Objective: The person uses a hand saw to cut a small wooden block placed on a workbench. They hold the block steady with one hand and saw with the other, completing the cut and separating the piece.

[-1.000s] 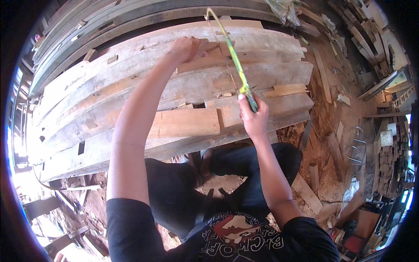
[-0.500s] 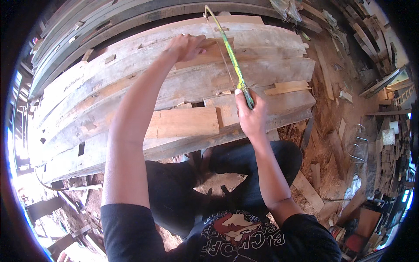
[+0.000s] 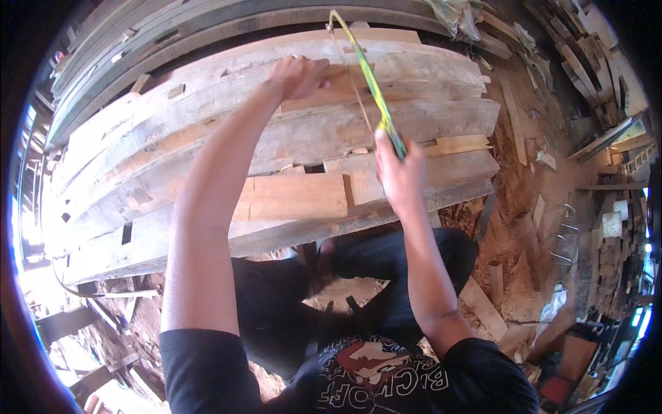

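My right hand (image 3: 401, 169) is closed round the handle end of a bow saw (image 3: 372, 83). The saw has a bent yellow-green frame and a thin blade, and its far end points away from me. Farther left, my left hand (image 3: 298, 77) rests with bent fingers on a brown piece of wood (image 3: 338, 84), gripping it against the stacked beams (image 3: 276, 134). The blade crosses close to this piece's right end; whether it touches the wood I cannot tell. A smooth, light-brown board (image 3: 296, 196) lies on the near side of the stack.
A thin wood offcut (image 3: 455, 145) lies at the stack's right end. More long timbers (image 3: 227, 31) lie behind. Scraps and sawdust cover the ground (image 3: 517, 228) at right, with piled wood pieces (image 3: 607, 265) beyond. My bent legs (image 3: 441, 248) are against the near side.
The saw and my right hand have shifted slightly right and away from me. My left hand stays at the brown piece of wood. The whole view has shifted a little.
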`<state>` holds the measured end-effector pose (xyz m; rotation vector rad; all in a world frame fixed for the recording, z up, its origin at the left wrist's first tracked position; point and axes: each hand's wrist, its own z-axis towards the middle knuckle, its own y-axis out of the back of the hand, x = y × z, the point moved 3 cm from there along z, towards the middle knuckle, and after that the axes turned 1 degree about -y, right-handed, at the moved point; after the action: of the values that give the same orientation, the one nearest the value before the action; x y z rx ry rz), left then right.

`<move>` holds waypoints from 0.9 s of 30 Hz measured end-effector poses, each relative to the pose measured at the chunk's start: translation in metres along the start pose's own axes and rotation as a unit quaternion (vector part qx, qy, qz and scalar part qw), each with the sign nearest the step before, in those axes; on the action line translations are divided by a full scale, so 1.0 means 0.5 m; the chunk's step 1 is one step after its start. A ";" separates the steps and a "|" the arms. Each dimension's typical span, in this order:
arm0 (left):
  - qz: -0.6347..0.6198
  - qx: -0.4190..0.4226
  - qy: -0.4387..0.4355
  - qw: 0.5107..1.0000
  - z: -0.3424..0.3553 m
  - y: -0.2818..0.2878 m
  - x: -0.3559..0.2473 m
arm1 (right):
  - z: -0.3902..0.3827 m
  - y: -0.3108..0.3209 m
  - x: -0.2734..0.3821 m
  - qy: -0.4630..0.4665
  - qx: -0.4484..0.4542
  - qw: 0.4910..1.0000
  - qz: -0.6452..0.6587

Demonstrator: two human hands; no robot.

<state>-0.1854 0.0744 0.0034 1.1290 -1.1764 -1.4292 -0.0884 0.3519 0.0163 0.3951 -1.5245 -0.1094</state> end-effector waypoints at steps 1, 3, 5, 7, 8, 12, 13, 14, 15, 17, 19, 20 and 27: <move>-0.003 -0.002 0.001 1.000 0.004 0.001 0.003 | -0.047 0.017 -0.003 -0.019 0.005 0.999 0.033; 0.001 -0.005 0.014 1.000 0.005 -0.001 0.005 | -0.115 0.045 -0.018 -0.034 0.016 0.997 0.065; 0.017 0.024 0.013 0.999 0.001 -0.008 -0.002 | -0.122 0.053 -0.032 -0.046 0.017 0.998 0.043; 0.013 0.014 0.004 1.000 -0.005 -0.006 -0.011 | -0.069 0.037 -0.033 -0.012 0.013 1.000 -0.016; 0.009 0.013 -0.001 1.000 -0.010 -0.007 -0.017 | -0.025 0.019 -0.026 0.026 0.004 0.999 -0.025; 0.011 -0.016 0.014 1.000 -0.012 0.006 -0.012 | 0.026 -0.019 0.006 0.044 0.027 0.996 0.073; -0.001 -0.009 0.010 1.000 -0.011 0.003 -0.009 | 0.005 -0.013 0.003 0.001 0.013 0.997 0.076; -0.010 -0.010 0.009 1.000 -0.008 0.002 -0.004 | -0.038 -0.001 0.004 -0.022 0.019 0.997 0.074; -0.022 -0.013 0.010 1.000 -0.005 0.001 0.003 | -0.084 0.015 -0.002 -0.040 0.028 0.996 0.072; -0.009 -0.034 0.007 0.999 0.001 -0.002 0.009 | -0.120 0.034 -0.016 -0.066 0.044 0.995 0.065; -0.006 -0.017 -0.008 1.000 0.005 -0.012 0.003 | -0.101 0.041 -0.019 -0.058 0.061 0.992 0.096; -0.002 -0.008 -0.008 1.000 0.007 -0.012 0.003 | -0.072 0.042 -0.021 -0.066 0.028 0.997 0.006; 0.017 -0.044 -0.008 0.999 -0.001 -0.018 0.000 | 0.022 0.010 0.043 -0.085 -0.008 0.992 -0.087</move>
<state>-0.1856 0.0752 -0.0054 1.0326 -1.1275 -1.4530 -0.0989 0.3477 0.0380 0.5168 -1.6546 -0.2990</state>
